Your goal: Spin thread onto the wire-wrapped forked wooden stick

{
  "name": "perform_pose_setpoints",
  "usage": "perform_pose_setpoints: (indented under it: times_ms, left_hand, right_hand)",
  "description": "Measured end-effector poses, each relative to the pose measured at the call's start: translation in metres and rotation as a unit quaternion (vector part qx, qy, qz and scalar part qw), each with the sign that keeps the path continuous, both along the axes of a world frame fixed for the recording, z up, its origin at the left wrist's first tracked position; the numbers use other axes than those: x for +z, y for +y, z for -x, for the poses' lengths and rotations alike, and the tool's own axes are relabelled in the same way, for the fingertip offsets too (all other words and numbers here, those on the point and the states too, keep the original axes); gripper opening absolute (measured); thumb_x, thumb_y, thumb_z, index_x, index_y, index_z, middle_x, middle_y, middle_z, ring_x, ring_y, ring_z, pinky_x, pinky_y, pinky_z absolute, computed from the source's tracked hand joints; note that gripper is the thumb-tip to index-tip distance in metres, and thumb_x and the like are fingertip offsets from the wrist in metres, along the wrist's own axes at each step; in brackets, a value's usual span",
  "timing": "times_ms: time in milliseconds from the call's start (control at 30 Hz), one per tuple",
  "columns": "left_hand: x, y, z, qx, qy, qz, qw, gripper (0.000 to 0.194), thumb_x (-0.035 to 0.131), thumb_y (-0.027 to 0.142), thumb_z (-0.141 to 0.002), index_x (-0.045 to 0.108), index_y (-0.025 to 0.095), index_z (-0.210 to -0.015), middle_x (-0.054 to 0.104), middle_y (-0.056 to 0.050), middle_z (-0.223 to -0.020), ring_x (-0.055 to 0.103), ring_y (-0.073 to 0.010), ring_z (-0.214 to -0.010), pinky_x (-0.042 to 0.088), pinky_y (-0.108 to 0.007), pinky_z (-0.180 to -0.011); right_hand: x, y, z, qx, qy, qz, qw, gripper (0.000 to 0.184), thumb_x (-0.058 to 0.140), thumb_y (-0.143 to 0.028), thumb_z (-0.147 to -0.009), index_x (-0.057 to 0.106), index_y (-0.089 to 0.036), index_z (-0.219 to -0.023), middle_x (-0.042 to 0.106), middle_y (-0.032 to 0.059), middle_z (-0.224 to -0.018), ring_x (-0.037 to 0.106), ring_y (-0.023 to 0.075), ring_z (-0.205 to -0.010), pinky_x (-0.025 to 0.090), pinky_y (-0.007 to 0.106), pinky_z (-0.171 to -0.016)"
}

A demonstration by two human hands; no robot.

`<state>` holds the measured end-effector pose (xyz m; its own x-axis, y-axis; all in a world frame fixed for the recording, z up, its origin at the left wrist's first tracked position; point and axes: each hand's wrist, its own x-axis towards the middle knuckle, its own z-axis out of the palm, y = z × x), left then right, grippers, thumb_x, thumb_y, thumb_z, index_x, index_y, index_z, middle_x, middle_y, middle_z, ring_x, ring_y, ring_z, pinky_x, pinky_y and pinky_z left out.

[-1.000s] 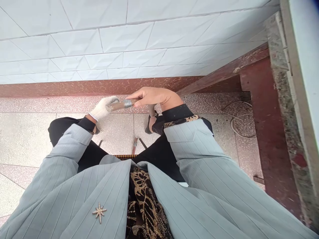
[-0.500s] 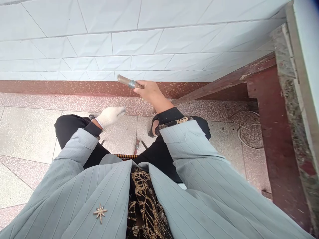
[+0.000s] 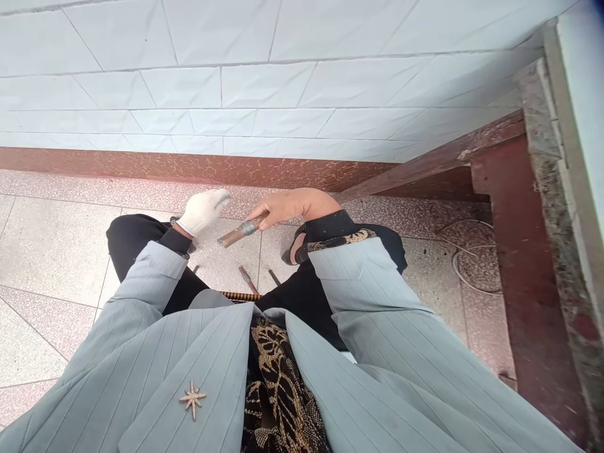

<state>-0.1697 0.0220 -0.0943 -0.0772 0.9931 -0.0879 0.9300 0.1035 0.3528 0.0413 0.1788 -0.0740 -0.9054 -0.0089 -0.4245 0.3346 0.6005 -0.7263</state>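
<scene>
"What is the right hand (image 3: 297,206) doing?"

"Its bare fingers (image 3: 262,205) and thumb are closing snugly on one end of a brown stick (image 3: 231,237), leaving no gap but the stick's own thickness."

"Where is the rest of it sitting, going by those fingers?"

"It's jutting out to their left and slanting down toward the person's lap. A silvery wire wrap (image 3: 248,228) is circling it just beside the fingertips."

"And the left hand (image 3: 204,211)?"

"It's wearing a white glove (image 3: 198,214) and hovering to the left of the right fingers, near the stick's free end but not touching it. Its fingers are curling inward; whether they're holding anything, I can't tell."

"What is lying below?"

"A second, reddish stick (image 3: 248,279) is showing below the right fingers, its near end meeting a black-and-yellow striped edge (image 3: 233,296) between the person's legs."

"Anything farther off?"

"A pale cable (image 3: 455,263) is looping on the floor (image 3: 427,277), well to the right of the right fingers, and a dark red wooden frame (image 3: 528,277) is standing beyond it. Ahead of the fingers, a red skirting (image 3: 189,163) is running under the white tiled wall (image 3: 264,85)."
</scene>
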Motion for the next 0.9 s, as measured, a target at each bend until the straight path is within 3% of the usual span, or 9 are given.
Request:
perform_pose_setpoints:
  times_ms: [100, 167, 233, 367, 500, 633, 800, 900]
  left_hand:
    - [-0.009, 0.004, -0.002, 0.007, -0.095, -0.004, 0.995, 0.025, 0.046, 0.025, -0.106, 0.071, 0.019, -0.105, 0.076, -0.007, -0.101, 0.069, -0.0211, -0.093, 0.051, -0.034, -0.087]
    - [-0.015, 0.006, -0.004, 0.020, -0.167, -0.003, 0.986, 0.023, 0.047, 0.025, -0.104, 0.069, 0.018, -0.100, 0.073, -0.005, -0.093, 0.066, -0.0189, -0.086, 0.051, -0.032, -0.083]
    - [-0.019, 0.006, -0.006, 0.032, -0.213, -0.009, 0.977, 0.024, 0.046, 0.027, -0.104, 0.067, 0.018, -0.098, 0.070, -0.004, -0.087, 0.063, -0.0175, -0.082, 0.050, -0.031, -0.080]
    - [-0.020, 0.001, -0.013, -0.008, -0.211, -0.017, 0.977, 0.025, 0.044, 0.026, -0.104, 0.067, 0.018, -0.097, 0.071, -0.003, -0.089, 0.064, -0.0168, -0.083, 0.050, -0.031, -0.083]
    - [-0.013, -0.002, -0.016, -0.057, -0.139, 0.000, 0.989, 0.026, 0.045, 0.026, -0.105, 0.070, 0.020, -0.105, 0.076, -0.005, -0.100, 0.070, -0.0192, -0.094, 0.050, -0.032, -0.088]
    - [-0.002, -0.005, -0.015, -0.036, -0.001, 0.027, 0.999, 0.030, 0.046, 0.032, -0.108, 0.073, 0.023, -0.116, 0.080, -0.007, -0.107, 0.073, -0.0239, -0.095, 0.048, -0.033, -0.081]
    - [0.007, -0.007, -0.017, -0.066, 0.094, 0.037, 0.993, 0.031, 0.046, 0.037, -0.110, 0.074, 0.026, -0.116, 0.081, -0.007, -0.104, 0.074, -0.0254, -0.093, 0.043, -0.033, -0.073]
    - [0.008, -0.007, -0.018, -0.101, 0.117, 0.034, 0.987, 0.031, 0.047, 0.037, -0.109, 0.075, 0.026, -0.112, 0.079, -0.007, -0.099, 0.073, -0.0259, -0.091, 0.042, -0.034, -0.071]
  right_hand:
    - [0.009, 0.002, -0.006, -0.025, 0.029, 0.094, 0.995, 0.053, 0.077, -0.037, -0.084, 0.081, -0.023, -0.135, 0.078, 0.0007, -0.092, 0.060, 0.0148, -0.075, 0.047, 0.029, -0.074]
    - [0.012, 0.001, -0.009, -0.122, 0.097, 0.118, 0.981, 0.053, 0.078, -0.036, -0.083, 0.080, -0.024, -0.135, 0.075, -0.0004, -0.091, 0.058, 0.0138, -0.074, 0.047, 0.029, -0.074]
    - [0.012, -0.003, -0.010, -0.231, 0.153, 0.152, 0.949, 0.051, 0.079, -0.037, -0.085, 0.079, -0.024, -0.135, 0.071, -0.0010, -0.084, 0.056, 0.0130, -0.070, 0.047, 0.028, -0.070]
    - [0.007, -0.011, -0.007, -0.381, 0.222, 0.181, 0.879, 0.045, 0.079, -0.040, -0.090, 0.077, -0.020, -0.131, 0.062, -0.0023, -0.074, 0.052, 0.0124, -0.063, 0.048, 0.027, -0.063]
    - [-0.001, -0.006, -0.003, -0.451, 0.202, 0.138, 0.858, 0.044, 0.080, -0.029, -0.089, 0.077, -0.017, -0.131, 0.063, -0.0021, -0.073, 0.050, 0.0109, -0.059, 0.048, 0.026, -0.060]
    - [-0.004, 0.002, -0.002, -0.458, 0.150, 0.064, 0.874, 0.052, 0.075, -0.020, -0.090, 0.075, -0.017, -0.142, 0.072, 0.0014, -0.081, 0.055, 0.0117, -0.062, 0.053, 0.028, -0.065]
    - [0.000, 0.000, -0.001, -0.409, 0.075, -0.145, 0.898, 0.050, 0.074, -0.025, -0.092, 0.077, -0.020, -0.142, 0.079, 0.0103, -0.123, 0.072, 0.0268, -0.106, 0.056, 0.040, -0.094]
    - [0.002, -0.004, 0.000, -0.343, 0.014, -0.242, 0.907, 0.043, 0.069, -0.028, -0.096, 0.080, -0.022, -0.137, 0.079, 0.0113, -0.126, 0.071, 0.0302, -0.115, 0.053, 0.041, -0.096]
